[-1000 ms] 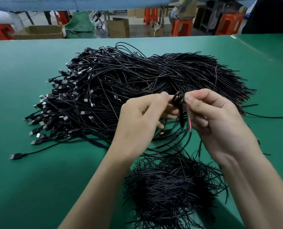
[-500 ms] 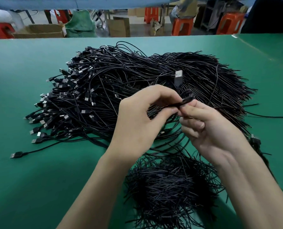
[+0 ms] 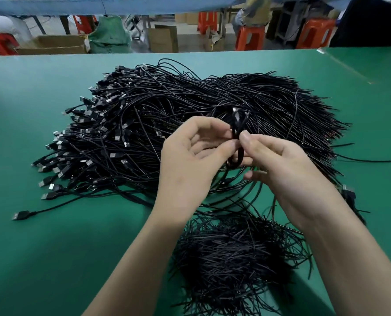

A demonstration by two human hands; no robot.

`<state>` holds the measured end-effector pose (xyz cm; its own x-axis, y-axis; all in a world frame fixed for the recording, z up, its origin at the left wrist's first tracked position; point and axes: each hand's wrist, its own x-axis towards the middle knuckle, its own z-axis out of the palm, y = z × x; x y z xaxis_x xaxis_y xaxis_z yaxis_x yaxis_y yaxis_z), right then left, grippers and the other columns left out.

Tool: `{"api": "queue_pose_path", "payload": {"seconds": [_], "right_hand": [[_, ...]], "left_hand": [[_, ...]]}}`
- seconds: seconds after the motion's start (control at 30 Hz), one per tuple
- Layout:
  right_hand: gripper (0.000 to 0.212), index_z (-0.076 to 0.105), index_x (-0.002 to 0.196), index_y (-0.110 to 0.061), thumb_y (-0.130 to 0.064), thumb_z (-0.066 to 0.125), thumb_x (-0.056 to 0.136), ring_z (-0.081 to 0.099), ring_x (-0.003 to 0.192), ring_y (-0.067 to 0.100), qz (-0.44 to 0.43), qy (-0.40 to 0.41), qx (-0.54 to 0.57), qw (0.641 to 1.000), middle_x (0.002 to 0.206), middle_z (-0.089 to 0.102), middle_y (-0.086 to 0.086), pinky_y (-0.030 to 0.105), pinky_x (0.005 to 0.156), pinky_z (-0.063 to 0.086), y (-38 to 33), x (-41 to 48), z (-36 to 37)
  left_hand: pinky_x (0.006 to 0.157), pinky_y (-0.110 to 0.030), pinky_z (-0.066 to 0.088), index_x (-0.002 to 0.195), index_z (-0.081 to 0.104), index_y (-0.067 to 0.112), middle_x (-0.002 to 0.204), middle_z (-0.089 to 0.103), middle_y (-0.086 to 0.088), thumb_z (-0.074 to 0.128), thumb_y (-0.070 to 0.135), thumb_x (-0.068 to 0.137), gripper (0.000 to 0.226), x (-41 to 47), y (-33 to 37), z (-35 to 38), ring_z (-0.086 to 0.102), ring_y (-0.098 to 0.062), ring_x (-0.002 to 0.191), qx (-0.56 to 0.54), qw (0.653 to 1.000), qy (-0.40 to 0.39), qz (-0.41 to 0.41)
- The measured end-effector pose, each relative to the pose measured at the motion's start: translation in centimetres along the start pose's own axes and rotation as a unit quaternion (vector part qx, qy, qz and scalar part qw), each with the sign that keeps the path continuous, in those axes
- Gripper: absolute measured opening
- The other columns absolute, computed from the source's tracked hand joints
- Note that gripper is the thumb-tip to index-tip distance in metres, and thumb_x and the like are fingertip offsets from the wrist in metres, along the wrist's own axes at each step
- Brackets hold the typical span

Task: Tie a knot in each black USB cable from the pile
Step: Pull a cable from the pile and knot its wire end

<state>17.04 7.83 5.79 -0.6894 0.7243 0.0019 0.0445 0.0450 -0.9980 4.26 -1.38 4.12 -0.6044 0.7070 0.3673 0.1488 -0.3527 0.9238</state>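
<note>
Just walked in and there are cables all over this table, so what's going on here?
A person is working on one black USB cable with both bare hands, above a big pile of cables on the green table. The left hand and right hand pinch it where it bends into a small loop, and the knot does not look pulled tight. A smaller heap lies nearer the person.

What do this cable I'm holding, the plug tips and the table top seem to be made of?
Held cable: matte black jacket, probably soft plastic or rubber; it loops tightly. Plug tips: bright silvery shells, likely metal. Table top: smooth green sheet with dull sheen, perhaps vinyl or rubber mat.
</note>
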Motion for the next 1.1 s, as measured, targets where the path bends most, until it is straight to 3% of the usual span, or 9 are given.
{"api": "queue_pose_path", "payload": {"seconds": [0.13, 0.2, 0.27, 0.33, 0.47, 0.6, 0.8, 0.97, 1.1], "right_hand": [[0.015, 0.077, 0.092, -0.021, -0.033, 0.069, 0.093, 0.068, 0.082, 0.008, -0.023, 0.041, -0.08, 0.996, 0.085, 0.076, 0.0, 0.034, 0.081, 0.055, -0.4, -0.1, -1.4], [0.014, 0.074, 0.09, -0.02, -0.033, 0.071, 0.093, 0.074, 0.076, 0.009, -0.021, 0.036, -0.187, 0.981, 0.079, 0.078, -0.001, 0.035, 0.077, 0.055, -0.7, -0.1, -3.2], [0.017, 0.069, 0.087, -0.021, -0.038, 0.071, 0.092, 0.073, 0.067, 0.006, 0.016, 0.028, -0.334, 0.942, 0.071, 0.076, -0.008, 0.032, 0.069, 0.053, -0.8, 0.0, -5.5], [0.022, 0.067, 0.087, -0.021, -0.042, 0.072, 0.091, 0.071, 0.065, 0.007, 0.081, 0.023, -0.452, 0.888, 0.067, 0.075, -0.008, 0.031, 0.063, 0.053, -0.4, 0.2, -7.6], [0.039, 0.071, 0.082, -0.006, -0.045, 0.075, 0.088, 0.069, 0.062, 0.026, 0.227, -0.014, -0.53, 0.817, 0.068, 0.072, 0.01, 0.036, 0.05, 0.059, 1.0, 0.9, -10.5], [0.035, 0.071, 0.077, -0.008, -0.041, 0.083, 0.082, 0.069, 0.064, 0.03, 0.295, -0.007, -0.482, 0.825, 0.067, 0.064, 0.012, 0.036, 0.048, 0.06, 2.0, 0.6, -12.4], [0.045, 0.072, 0.083, -0.005, -0.046, 0.087, 0.072, 0.073, 0.058, 0.021, 0.303, -0.006, -0.452, 0.839, 0.069, 0.073, 0.011, 0.036, 0.046, 0.059, 2.0, 0.5, -12.1], [0.046, 0.063, 0.091, -0.021, -0.066, 0.067, 0.082, 0.069, 0.073, 0.017, 0.204, 0.015, -0.551, 0.809, 0.079, 0.071, 0.0, 0.038, 0.06, 0.056, 1.9, 0.9, -10.7], [0.037, 0.059, 0.092, -0.029, -0.066, 0.059, 0.089, 0.061, 0.08, 0.01, 0.134, -0.018, -0.54, 0.831, 0.088, 0.065, -0.007, 0.037, 0.075, 0.054, 2.1, 1.5, -7.5]], "left_hand": [[0.077, -0.022, 0.058, 0.105, 0.076, 0.022, 0.104, 0.078, 0.008, 0.077, 0.004, 0.091, 0.023, -0.3, -0.4, 0.4, 0.073, -0.005, 0.097, 0.1, 0.992, -0.072, -0.018], [0.07, -0.016, 0.051, 0.105, 0.077, 0.034, 0.104, 0.076, 0.019, 0.077, 0.018, 0.094, 0.02, -0.4, -0.9, 0.0, 0.066, 0.008, 0.079, 0.192, 0.975, -0.108, -0.028], [0.069, -0.011, 0.045, 0.104, 0.077, 0.04, 0.095, 0.073, 0.026, 0.077, 0.029, 0.093, 0.015, -0.2, -1.7, -0.9, 0.059, 0.011, 0.066, 0.287, 0.948, -0.124, -0.056], [0.073, -0.012, 0.047, 0.103, 0.077, 0.04, 0.086, 0.07, 0.026, 0.076, 0.033, 0.093, 0.012, 0.1, -2.5, -2.2, 0.062, 0.012, 0.071, 0.367, 0.92, -0.106, -0.083], [0.072, -0.022, 0.052, 0.094, 0.074, 0.037, 0.079, 0.066, 0.019, 0.073, 0.033, 0.093, 0.005, 1.2, -3.7, -5.1, 0.061, 0.005, 0.07, 0.475, 0.874, 0.01, -0.099], [0.079, -0.037, 0.055, 0.095, 0.067, 0.029, 0.086, 0.064, 0.009, 0.072, 0.033, 0.094, 0.007, 1.8, -4.6, -7.5, 0.062, -0.01, 0.077, 0.518, 0.843, 0.092, -0.111], [0.084, -0.038, 0.055, 0.113, 0.069, 0.038, 0.089, 0.065, 0.014, 0.074, 0.039, 0.094, 0.02, 1.7, -4.8, -8.4, 0.063, -0.012, 0.087, 0.534, 0.83, 0.059, -0.152], [0.075, -0.033, 0.049, 0.118, 0.068, 0.038, 0.097, 0.059, 0.016, 0.076, 0.042, 0.092, 0.027, 1.5, -4.7, -8.0, 0.059, -0.009, 0.088, 0.558, 0.819, 0.042, -0.123], [0.077, -0.03, 0.046, 0.113, 0.071, 0.036, 0.101, 0.052, 0.016, 0.075, 0.037, 0.093, 0.02, 1.3, -4.4, -5.6, 0.055, -0.006, 0.086, 0.533, 0.846, 0.02, -0.003]]}}
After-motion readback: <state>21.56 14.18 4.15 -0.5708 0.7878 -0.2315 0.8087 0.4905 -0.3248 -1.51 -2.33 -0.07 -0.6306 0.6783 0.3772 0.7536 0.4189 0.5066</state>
